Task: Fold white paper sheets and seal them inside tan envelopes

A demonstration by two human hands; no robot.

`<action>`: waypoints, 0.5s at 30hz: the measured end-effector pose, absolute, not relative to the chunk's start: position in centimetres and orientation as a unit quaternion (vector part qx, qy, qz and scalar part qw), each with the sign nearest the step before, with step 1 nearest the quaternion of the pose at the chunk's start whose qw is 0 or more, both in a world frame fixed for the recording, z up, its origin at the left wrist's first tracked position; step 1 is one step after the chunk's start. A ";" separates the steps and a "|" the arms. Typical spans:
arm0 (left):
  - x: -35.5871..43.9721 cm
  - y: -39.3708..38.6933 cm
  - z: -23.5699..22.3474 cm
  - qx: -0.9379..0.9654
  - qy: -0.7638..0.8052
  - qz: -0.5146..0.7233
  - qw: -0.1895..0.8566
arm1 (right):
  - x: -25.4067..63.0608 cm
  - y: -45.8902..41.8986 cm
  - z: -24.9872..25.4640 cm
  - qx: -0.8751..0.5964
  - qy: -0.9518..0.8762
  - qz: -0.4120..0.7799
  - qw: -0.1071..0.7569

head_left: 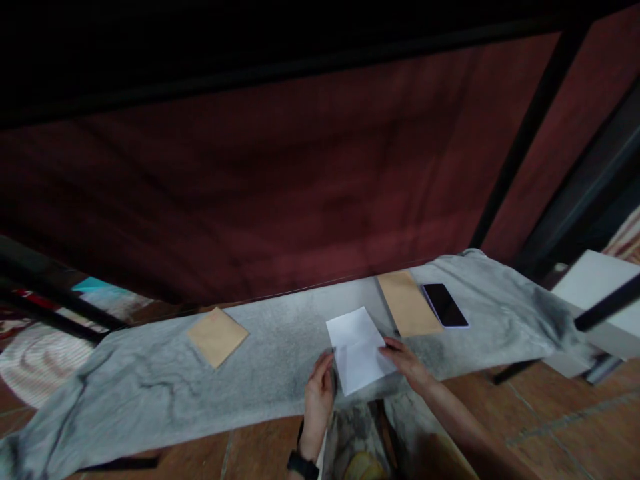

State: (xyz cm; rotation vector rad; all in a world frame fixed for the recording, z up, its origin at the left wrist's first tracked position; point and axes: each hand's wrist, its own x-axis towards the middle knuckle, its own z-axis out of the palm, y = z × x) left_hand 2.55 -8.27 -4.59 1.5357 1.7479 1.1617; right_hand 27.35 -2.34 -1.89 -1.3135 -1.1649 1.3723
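A white sheet of paper lies partly folded on a grey cloth-covered bench. My left hand rests at the sheet's lower left edge, fingers together against the paper. At the sheet's right edge is my right hand, its fingertips pressing on the paper. A long brown envelope lies just beyond my right hand, and a dark phone sits beside it. A smaller brown envelope lies to the left on the cloth.
A dark red fabric wall rises behind the bench, with black metal bars at the right. A white box stands at the far right. Reddish tiled floor lies below; a round rug shows at left.
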 end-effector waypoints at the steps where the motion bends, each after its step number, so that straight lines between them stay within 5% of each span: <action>1: 2.3 -8.1 -4.5 0.515 0.657 0.458 0.306 | 27.3 -2.5 -1.4 -0.518 -0.467 0.566 0.440; 7: 2.3 -7.6 -2.3 0.203 0.600 0.522 0.572 | 27.5 -3.8 0.8 -0.448 -0.461 0.637 0.426; 15: 4.2 -6.9 0.1 0.215 0.572 0.539 0.580 | 28.6 -3.9 1.5 -0.445 -0.450 0.660 0.405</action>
